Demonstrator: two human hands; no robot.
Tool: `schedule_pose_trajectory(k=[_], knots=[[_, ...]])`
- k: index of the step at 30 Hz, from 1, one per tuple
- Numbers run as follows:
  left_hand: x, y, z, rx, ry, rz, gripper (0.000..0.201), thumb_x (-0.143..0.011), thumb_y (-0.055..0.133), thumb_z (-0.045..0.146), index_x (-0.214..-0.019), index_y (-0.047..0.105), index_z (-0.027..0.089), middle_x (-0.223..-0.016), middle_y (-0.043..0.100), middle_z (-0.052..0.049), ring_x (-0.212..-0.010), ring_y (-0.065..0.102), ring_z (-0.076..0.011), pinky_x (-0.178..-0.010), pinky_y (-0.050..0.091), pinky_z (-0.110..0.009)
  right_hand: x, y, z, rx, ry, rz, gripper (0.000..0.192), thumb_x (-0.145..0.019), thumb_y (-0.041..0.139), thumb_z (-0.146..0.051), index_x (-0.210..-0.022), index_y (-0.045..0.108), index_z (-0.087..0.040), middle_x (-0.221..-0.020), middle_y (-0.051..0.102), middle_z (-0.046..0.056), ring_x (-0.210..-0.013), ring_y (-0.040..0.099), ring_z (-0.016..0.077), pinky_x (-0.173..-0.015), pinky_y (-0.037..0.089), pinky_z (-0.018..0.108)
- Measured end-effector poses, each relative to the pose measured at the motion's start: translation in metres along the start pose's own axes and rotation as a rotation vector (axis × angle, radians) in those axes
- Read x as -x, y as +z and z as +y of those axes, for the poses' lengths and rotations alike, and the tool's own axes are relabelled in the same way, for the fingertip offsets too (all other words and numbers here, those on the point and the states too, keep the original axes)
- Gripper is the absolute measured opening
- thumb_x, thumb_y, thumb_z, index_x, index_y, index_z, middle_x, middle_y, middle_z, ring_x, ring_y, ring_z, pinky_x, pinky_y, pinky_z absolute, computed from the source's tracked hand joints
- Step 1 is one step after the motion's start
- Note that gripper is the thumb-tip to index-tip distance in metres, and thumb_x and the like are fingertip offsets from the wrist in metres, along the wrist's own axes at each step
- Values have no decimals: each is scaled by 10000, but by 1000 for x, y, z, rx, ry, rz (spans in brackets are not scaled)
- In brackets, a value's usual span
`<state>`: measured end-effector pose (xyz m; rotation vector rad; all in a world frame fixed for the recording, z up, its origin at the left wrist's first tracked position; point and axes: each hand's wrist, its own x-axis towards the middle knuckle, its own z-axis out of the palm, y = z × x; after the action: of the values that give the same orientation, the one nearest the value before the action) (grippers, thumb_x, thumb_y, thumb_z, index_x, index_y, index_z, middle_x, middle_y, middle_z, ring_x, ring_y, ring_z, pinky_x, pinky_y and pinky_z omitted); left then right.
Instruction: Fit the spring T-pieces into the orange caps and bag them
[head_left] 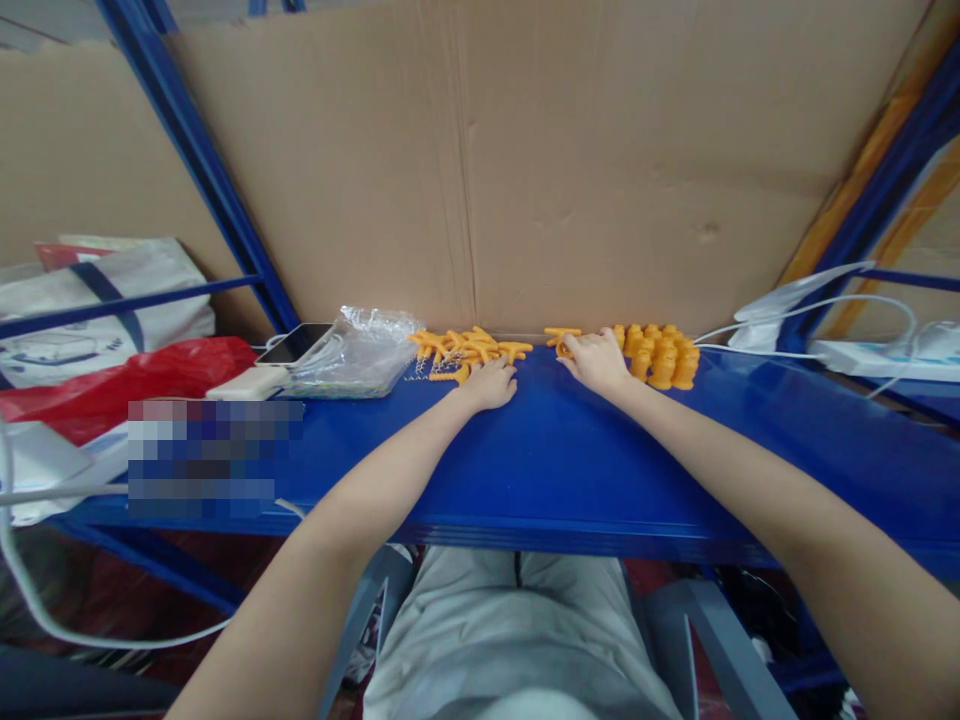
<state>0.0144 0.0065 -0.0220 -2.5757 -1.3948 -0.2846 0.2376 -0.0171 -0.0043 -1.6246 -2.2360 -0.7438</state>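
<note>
Both arms stretch out across the blue shelf (525, 470). The left hand (491, 385) lies palm down, fingers loosely curled, its tips touching the near edge of a loose orange pieces pile (465, 350) just beyond it. The right hand (596, 360) pinches an orange T-shaped piece (561, 334) at its far-left fingertips. Just right of that hand stands a cluster of assembled orange parts (664, 355). Farther left, a clear plastic bag (360, 350) and a phone (294, 343); behind everything, the cardboard wall (525, 150).
</note>
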Motion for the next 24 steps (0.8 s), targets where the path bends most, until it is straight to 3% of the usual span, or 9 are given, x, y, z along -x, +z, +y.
schedule_pose_trajectory(k=[4, 10, 18, 24], knots=[[0, -1, 0, -4, -30, -6, 354, -976, 477, 320, -1222, 677, 161, -1336, 660, -170, -1272, 597, -315, -1045, 491, -485, -9, 3, -5, 45, -28, -78, 315, -970, 483, -247, -1216, 632, -117, -1116, 739, 252, -1039, 673, 367, -933, 338, 488], [2, -5, -1, -6, -32, 63, 272, -937, 526, 257, -1129, 687, 151, -1238, 681, -174, -1220, 603, -329, -1000, 504, -488, -11, 2, -16, 27, 43, -155, 338, -982, 471, -209, -1261, 623, -95, -1175, 709, 281, -1116, 652, 393, -929, 359, 498], [-1, -22, 0, 191, -39, 363, 168, -914, 485, 108, -971, 630, 172, -1034, 716, -125, -1048, 652, -293, -945, 462, -445, -5, 6, -16, 45, 100, -190, 387, -1019, 424, -260, -1326, 591, -93, -1244, 689, 253, -1178, 617, 370, -961, 369, 493], [-4, -25, 1, 455, -82, 520, 173, -852, 579, 89, -969, 533, 208, -731, 618, 16, -742, 625, -189, -769, 451, -318, 0, 1, -17, 23, 170, -211, 413, -1038, 398, -291, -1331, 597, -78, -1330, 654, 237, -1236, 592, 346, -1010, 365, 476]])
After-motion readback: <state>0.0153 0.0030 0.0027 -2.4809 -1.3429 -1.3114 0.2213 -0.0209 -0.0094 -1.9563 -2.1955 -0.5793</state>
